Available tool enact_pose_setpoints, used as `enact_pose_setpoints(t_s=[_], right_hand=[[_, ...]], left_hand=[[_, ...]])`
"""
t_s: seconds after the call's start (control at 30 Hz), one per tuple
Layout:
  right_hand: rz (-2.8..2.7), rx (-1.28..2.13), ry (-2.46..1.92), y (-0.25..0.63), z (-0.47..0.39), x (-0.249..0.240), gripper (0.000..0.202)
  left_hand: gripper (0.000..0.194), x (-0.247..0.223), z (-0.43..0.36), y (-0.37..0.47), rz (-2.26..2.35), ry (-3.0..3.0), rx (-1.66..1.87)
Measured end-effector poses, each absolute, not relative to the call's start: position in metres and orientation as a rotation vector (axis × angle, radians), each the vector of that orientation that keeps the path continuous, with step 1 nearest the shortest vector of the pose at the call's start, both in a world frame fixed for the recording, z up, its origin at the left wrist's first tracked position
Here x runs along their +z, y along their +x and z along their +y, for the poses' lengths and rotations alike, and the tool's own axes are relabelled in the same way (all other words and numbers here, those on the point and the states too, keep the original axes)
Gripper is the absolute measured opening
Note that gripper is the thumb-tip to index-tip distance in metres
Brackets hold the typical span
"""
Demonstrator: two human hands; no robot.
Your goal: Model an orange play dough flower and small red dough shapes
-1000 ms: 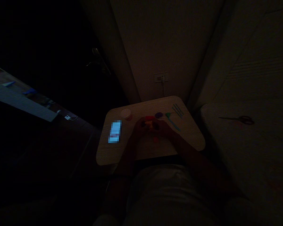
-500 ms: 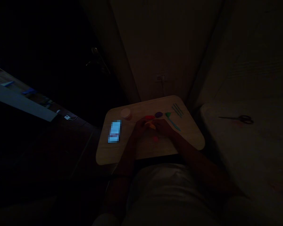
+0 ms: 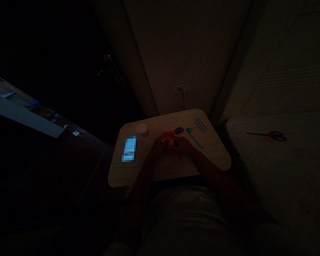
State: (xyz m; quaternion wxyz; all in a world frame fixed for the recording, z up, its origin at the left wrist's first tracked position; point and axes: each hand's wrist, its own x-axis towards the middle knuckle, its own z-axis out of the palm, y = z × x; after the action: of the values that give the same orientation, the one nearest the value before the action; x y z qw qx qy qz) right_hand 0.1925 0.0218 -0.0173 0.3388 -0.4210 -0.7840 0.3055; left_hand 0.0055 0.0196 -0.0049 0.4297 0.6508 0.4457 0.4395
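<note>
In dim light, my left hand (image 3: 157, 147) and my right hand (image 3: 181, 145) are together over the small table (image 3: 138, 174), holding an orange-yellow lump (image 3: 168, 142) between them. Just behind it lies a red piece (image 3: 168, 133). A purple lump (image 3: 179, 130) and a green piece (image 3: 189, 130) sit further right, with a blue strip (image 3: 196, 141) running from the green one. Several thin teal strips (image 3: 200, 125) lie at the back right. A pinkish-red piece (image 3: 175, 157) is in front of my right hand.
A lit phone (image 3: 129, 149) lies on the table's left side, near a round tub (image 3: 142, 129). Scissors (image 3: 276, 135) rest on a pale surface (image 3: 258, 156) to the right. A wall socket (image 3: 181, 88) with a plugged cable is behind the table.
The orange-yellow lump has shifted slightly left and looks rounder between my hands. My fingers have changed position around it.
</note>
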Motion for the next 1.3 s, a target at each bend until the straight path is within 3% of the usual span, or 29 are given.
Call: enact_pose_setpoints(t_s=[0.13,0.63,1.03,1.3], right_hand=[[-2.015,0.838,-1.075,0.192,0.024,-0.018,0.037],[-2.042,0.769,-1.106,0.192,0.024,-0.018,0.034],[-1.914,1.042,-0.907,0.195,0.028,-0.025,0.041],[-1.912,1.040,-0.935,0.195,0.028,-0.027,0.036]], left_hand=[[0.035,-0.004,0.019,0.006,1.087,1.619,1.114],[0.041,-0.001,0.017,0.007,1.197,1.636,1.052],[0.039,-0.005,0.019,0.002,1.129,1.697,0.988],[0.039,-0.002,0.019,0.001,1.219,1.646,1.017]])
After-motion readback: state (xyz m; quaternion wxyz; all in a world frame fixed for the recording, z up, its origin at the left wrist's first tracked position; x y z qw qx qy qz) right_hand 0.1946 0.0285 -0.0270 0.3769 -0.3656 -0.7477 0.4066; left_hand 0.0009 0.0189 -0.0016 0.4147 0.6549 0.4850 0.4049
